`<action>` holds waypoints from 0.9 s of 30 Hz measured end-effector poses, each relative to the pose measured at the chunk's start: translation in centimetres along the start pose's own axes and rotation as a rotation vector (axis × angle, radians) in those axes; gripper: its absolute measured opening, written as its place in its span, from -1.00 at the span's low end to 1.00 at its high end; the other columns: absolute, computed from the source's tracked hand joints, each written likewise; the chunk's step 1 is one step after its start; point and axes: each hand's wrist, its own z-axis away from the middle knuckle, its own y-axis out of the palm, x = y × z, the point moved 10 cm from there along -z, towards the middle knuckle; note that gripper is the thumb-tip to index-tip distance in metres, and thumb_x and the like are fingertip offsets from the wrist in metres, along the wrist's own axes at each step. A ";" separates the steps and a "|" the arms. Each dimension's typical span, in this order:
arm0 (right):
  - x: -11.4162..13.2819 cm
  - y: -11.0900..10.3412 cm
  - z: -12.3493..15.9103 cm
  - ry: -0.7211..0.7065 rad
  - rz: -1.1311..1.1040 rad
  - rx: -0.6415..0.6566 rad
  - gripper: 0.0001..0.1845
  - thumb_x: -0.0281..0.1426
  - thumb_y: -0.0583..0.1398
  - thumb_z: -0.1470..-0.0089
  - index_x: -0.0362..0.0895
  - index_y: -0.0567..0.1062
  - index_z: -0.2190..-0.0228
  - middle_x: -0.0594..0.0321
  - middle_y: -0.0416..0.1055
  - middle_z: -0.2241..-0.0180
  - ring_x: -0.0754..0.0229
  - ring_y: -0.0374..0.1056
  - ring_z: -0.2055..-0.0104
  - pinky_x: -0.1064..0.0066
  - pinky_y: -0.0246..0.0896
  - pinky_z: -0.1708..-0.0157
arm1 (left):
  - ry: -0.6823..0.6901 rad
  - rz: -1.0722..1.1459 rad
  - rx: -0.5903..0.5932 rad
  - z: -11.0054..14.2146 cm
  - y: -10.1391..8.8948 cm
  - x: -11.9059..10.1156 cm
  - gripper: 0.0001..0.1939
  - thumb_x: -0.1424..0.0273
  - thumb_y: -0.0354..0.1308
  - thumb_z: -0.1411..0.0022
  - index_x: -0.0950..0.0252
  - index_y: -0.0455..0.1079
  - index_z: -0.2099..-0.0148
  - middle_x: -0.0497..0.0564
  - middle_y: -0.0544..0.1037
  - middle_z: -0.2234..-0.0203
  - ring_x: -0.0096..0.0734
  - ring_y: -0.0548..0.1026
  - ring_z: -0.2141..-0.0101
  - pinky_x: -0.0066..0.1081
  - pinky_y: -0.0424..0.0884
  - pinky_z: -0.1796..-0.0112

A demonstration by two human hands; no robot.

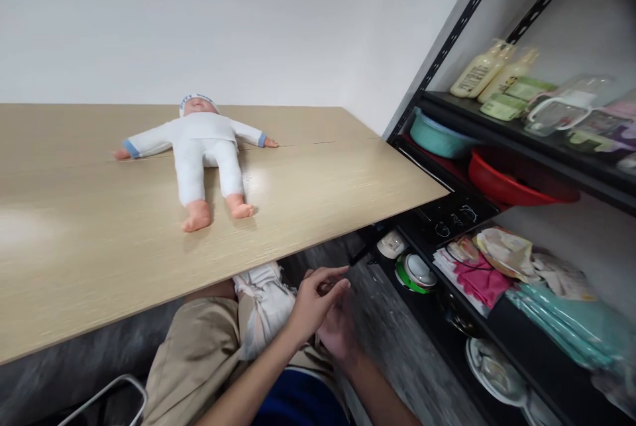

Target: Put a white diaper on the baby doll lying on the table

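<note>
Left hand (314, 299): over the lap (196, 336), thumb and forefinger extended, tips apart. Right hand (340, 333): just beside, partly hidden (blurred, finger spread unclear). Crumpled white bundle (265, 313): on the lap, beside left hand, by the table (322, 194) edge. Doll (206, 131) in white clothes: face up on the table, arms outspread.
</note>
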 end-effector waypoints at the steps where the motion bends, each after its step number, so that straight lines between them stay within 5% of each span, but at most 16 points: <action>1: -0.1 -0.2 0.0 0.021 -0.058 0.001 -0.31 0.36 0.31 -0.03 -0.01 0.43 0.47 0.29 0.29 0.43 0.13 0.34 0.29 0.22 0.44 0.19 | -0.105 0.108 -0.016 -0.1 -0.1 1.5 -0.53 -0.01 0.43 -0.26 0.21 0.73 -0.04 0.13 0.67 0.30 -0.18 0.53 0.27 -0.34 0.40 0.25; 5: -1.0 0.3 -0.1 0.119 -0.165 0.085 -0.42 0.23 0.43 -0.01 -0.02 0.57 0.34 0.30 0.34 0.40 0.22 0.23 0.39 0.31 0.39 0.26 | -0.386 0.422 -0.111 1.0 -0.9 5.4 -0.38 -0.11 0.52 -0.09 0.30 0.67 0.04 0.03 0.61 0.42 -0.38 0.48 0.46 -0.49 0.26 0.47; 11: 2.1 0.6 -0.2 -0.157 0.253 0.010 -0.48 0.03 0.45 -0.15 -0.05 0.61 0.02 0.20 0.56 0.10 0.19 0.43 0.14 0.41 0.35 0.12 | -0.273 0.538 -0.183 1.5 -2.9 5.5 -0.57 0.06 0.54 -0.18 0.30 0.70 0.10 0.08 0.64 0.18 -0.36 0.52 0.15 -0.49 0.39 0.15; 15: 2.5 0.8 -0.4 -0.211 0.288 -0.083 -0.39 0.05 0.41 -0.18 -0.06 0.60 -0.10 0.09 0.56 -0.14 0.06 0.47 -0.12 0.34 0.38 -0.04 | -0.286 0.565 -0.214 1.6 -3.2 6.3 -0.57 0.07 0.56 -0.16 0.29 0.72 0.09 0.07 0.65 0.21 -0.34 0.51 0.15 -0.46 0.37 0.09; 27: 1.2 0.4 -1.6 -0.242 0.293 -0.177 -0.45 0.03 0.45 -0.06 -0.14 0.76 0.10 0.01 0.64 -0.04 -0.05 0.52 -0.11 0.15 0.38 -0.20 | -0.319 0.568 -0.363 1.9 -4.8 8.8 -0.42 0.00 0.66 0.11 0.31 0.74 0.15 0.04 0.65 0.25 -0.44 0.43 0.25 -0.53 0.31 0.20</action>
